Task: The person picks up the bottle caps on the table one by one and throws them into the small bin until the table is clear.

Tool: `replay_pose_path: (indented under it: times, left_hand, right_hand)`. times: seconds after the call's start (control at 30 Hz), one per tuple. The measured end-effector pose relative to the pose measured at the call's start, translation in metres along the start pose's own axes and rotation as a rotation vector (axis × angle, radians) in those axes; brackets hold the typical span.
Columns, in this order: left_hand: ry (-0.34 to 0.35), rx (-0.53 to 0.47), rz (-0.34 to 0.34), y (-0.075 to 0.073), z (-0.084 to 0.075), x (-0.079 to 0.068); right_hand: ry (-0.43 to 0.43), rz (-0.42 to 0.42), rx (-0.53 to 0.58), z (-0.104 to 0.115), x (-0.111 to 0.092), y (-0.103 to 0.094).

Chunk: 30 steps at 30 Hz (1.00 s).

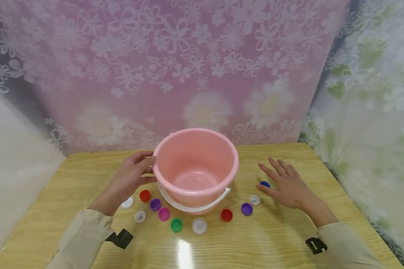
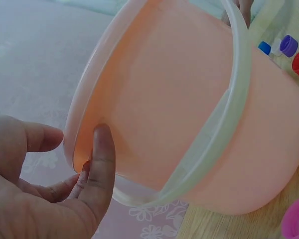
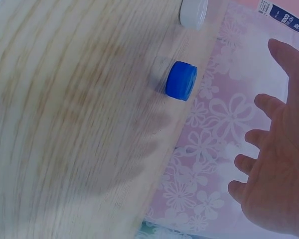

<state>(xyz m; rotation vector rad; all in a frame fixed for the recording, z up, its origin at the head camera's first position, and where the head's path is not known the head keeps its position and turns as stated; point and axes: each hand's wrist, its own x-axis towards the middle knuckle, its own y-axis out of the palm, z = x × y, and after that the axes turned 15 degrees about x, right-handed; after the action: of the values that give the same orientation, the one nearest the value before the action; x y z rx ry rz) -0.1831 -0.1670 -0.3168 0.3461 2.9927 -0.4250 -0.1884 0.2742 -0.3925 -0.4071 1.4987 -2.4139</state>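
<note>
We are seeing the pink bucket (image 1: 196,160) standing on the desk (image 1: 266,239), and we are judging a sideways push to be the main danger: the left hand (image 1: 132,175) is touching just one side of the rim (image 1: 196,192), its fingers (image 2: 103,149) loosely spread, and we are not managing to tell how hard they are pressing. A shove there could be sending the bucket into the red cap (image 1: 227,215), while the drooping handle (image 1: 195,210) could be catching the green cap (image 1: 176,225) if someone is dragging it nearer. The right hand (image 1: 287,186) is hovering with fingers wide, holding nothing, near enough to the blue cap (image 1: 265,184) that a careless dip could be flicking it away. Below, the desk is showing light wood grain and a glare patch (image 1: 184,254); behind, a pink flowered curtain (image 1: 202,93) is hanging, with a white-and-green cloth (image 1: 373,112) on the right.
</note>
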Motion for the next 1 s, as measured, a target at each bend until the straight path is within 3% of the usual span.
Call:
replay_pose_path:
  times: [0.67, 1.0]
  left_hand:
    - [-0.042, -0.095, 0.052, -0.004, -0.004, 0.003]
    - [-0.046, -0.141, 0.069, -0.004, -0.003, 0.005]
  right_hand:
    - [0.028, 0.034, 0.037, -0.004, -0.001, -0.007]
    - [0.025, 0.069, 0.088, -0.021, -0.003, -0.011]
